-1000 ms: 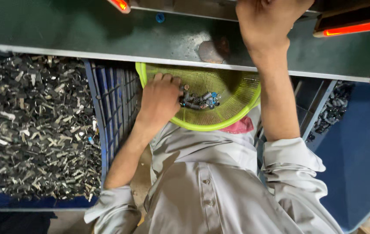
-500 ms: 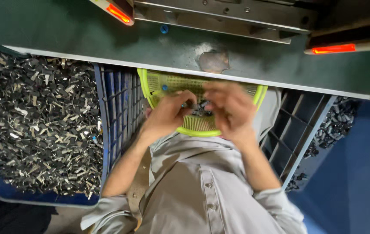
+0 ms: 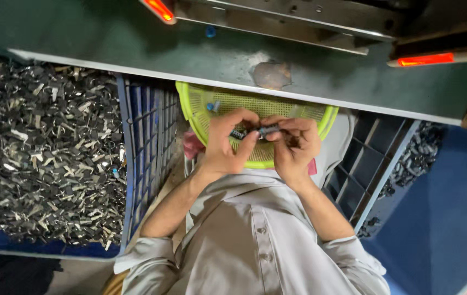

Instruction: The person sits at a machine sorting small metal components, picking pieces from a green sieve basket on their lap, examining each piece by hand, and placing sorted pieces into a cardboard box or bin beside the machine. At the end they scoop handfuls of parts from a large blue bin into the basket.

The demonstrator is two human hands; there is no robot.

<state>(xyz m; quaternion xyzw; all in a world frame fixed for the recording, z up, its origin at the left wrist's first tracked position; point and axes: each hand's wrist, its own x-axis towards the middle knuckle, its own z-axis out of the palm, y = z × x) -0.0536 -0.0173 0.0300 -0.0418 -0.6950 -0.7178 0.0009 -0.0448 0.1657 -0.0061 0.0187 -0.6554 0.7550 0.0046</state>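
Beside a crate (image 3: 135, 164) of metal scraps (image 3: 42, 153), both hands, left hand (image 3: 223, 145) and right hand (image 3: 294, 145), pinch small metal parts (image 3: 255, 132) over a basket (image 3: 200, 106).

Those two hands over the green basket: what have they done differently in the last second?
The right hand came back from the green bench top down to the yellow-green mesh basket on the lap. The left hand lifted out of the basket; both now pinch a small dark metal part between them. The blue crate of metal pieces stayed put.

No packages, labels, signs or screens show anywhere in this view.
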